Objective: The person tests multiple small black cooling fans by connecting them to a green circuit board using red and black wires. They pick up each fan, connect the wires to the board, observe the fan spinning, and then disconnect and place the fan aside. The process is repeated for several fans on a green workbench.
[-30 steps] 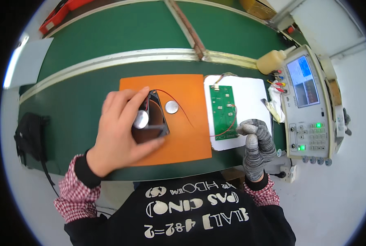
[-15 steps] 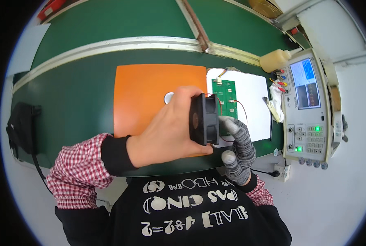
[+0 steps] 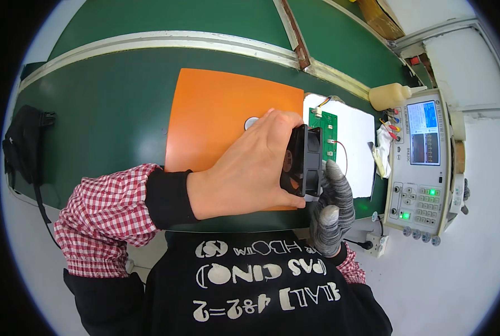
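My left hand [image 3: 250, 165], bare, is closed around a square black cooling fan [image 3: 312, 162]. It holds the fan upright on edge over the right side of the orange mat, thumb below and fingers above. Close to the fan's right side is my right hand [image 3: 335, 213] in a grey knitted glove. Its fingers and thumb are apart, and I see nothing between them. Beyond the fan lies a green circuit board [image 3: 330, 133] with small white connectors. A thin red wire [image 3: 345, 154] runs from one connector down toward my right hand; its far end is hidden.
The orange mat [image 3: 216, 117] and a white pad [image 3: 361, 134] lie on the green table [image 3: 110, 106]. A test instrument [image 3: 423, 157] with a lit screen stands at right, a yellowish bottle [image 3: 390, 97] behind it. A black bag-like object [image 3: 28, 143] sits far left.
The whole view has shifted and tilted slightly. The fan is turned a little, still in my left hand. My right hand's fingers have moved slightly beside it.
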The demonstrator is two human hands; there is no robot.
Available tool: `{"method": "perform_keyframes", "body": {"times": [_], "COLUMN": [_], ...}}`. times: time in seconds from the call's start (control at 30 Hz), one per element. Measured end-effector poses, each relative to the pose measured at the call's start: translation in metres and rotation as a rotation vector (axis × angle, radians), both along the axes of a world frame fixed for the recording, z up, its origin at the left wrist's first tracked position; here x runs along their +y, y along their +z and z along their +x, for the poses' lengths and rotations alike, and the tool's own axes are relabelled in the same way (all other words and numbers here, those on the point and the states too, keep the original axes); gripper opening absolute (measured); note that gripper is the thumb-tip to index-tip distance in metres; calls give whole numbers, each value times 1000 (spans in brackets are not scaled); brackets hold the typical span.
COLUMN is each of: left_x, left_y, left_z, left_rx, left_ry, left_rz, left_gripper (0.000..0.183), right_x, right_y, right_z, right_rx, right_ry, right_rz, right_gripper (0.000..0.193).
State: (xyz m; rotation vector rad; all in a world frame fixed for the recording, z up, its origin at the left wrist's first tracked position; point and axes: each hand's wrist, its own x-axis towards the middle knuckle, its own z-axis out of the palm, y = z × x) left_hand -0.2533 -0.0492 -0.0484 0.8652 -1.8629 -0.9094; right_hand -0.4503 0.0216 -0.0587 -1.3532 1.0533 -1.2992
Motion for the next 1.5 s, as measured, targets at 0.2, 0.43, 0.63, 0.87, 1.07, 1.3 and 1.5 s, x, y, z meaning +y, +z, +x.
{"method": "perform_keyframes", "body": {"times": [0.2, 0.43, 0.63, 0.87, 1.07, 1.3, 1.5], "left_x": [-4, 48, 40, 35, 26, -16, -123], "left_y": [27, 68, 106, 109, 108, 87, 87], "left_z": [15, 79, 60, 68, 62, 23, -39], "left_rx": [-28, -421, 751, 888, 771, -423, -486], "left_ry": [14, 572, -401, -727, -752, 8, 22], "left_rz": [-294, -1098, 751, 1097, 1007, -516, -988], "left_gripper": [98, 32, 30, 58, 62, 94, 73], "right_x": [-22, -64, -73, -77, -85, -100, -104], "right_y": [-5, 10, -6, -11, -2, 3, 1], "right_z": [-24, -71, -85, -78, -77, -75, -63], "right_rx": [84, 612, 778, 759, 832, 947, 732], "right_ry": [-261, -386, -410, -268, -94, -77, -73], "right_rz": [-449, -562, -437, -431, -461, -387, -522], "right_gripper": [51, 26, 23, 22, 18, 16, 13]}}
